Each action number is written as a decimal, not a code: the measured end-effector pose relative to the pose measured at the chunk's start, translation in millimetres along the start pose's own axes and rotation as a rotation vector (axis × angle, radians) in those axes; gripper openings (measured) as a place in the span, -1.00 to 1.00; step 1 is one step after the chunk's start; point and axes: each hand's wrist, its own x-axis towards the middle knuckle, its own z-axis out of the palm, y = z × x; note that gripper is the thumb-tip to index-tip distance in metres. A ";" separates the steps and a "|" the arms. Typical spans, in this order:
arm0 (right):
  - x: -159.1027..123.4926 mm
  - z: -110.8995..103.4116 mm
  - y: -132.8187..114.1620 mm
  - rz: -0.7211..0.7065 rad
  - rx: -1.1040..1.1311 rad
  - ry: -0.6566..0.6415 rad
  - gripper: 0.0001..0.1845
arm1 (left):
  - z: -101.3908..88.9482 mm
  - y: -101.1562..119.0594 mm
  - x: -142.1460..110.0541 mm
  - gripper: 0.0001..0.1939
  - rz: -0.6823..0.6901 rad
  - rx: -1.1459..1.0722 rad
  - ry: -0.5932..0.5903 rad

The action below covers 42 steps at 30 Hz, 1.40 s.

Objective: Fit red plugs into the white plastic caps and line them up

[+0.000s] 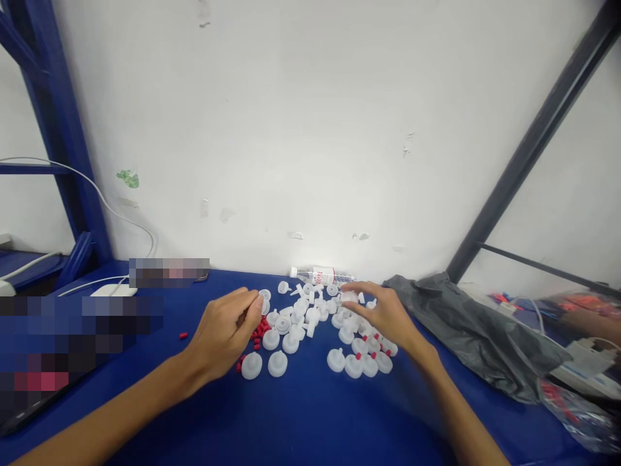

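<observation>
My left hand (226, 333) is closed, thumb pressed against curled fingers, over the left side of a heap of small red caps (262, 329); whatever it may hold is hidden. My right hand (383, 314) has thumb and fingers at opposite edges of a round white plastic piece (349, 297). Between the hands lie many white funnel-like discs with short stems (301, 310). Two such discs (277, 364) sit nearer me on the left. On the right, several white discs with red caps on their stems (369, 364) stand grouped below my right hand.
A clear plastic bottle (323, 276) lies against the white wall. Grey plastic sheeting (475, 330) covers the right side, beside a clear bag with red pieces (577, 411). One red cap (183, 335) lies alone on the blue table (301, 421). A white cable (121, 217) hangs at left.
</observation>
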 end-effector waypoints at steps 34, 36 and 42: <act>-3.3 -36.6 -7.9 0.198 0.326 -0.290 -0.73 | 6.8 -11.8 2.6 -0.72 0.035 0.194 -0.224; -2.9 -27.9 -15.9 0.174 0.392 -0.244 -0.73 | 5.9 -8.0 0.6 -0.76 0.107 0.156 -0.189; -4.5 3.5 -38.2 0.123 0.455 -0.266 -0.76 | 11.5 9.1 -9.4 -0.83 0.335 0.097 -0.139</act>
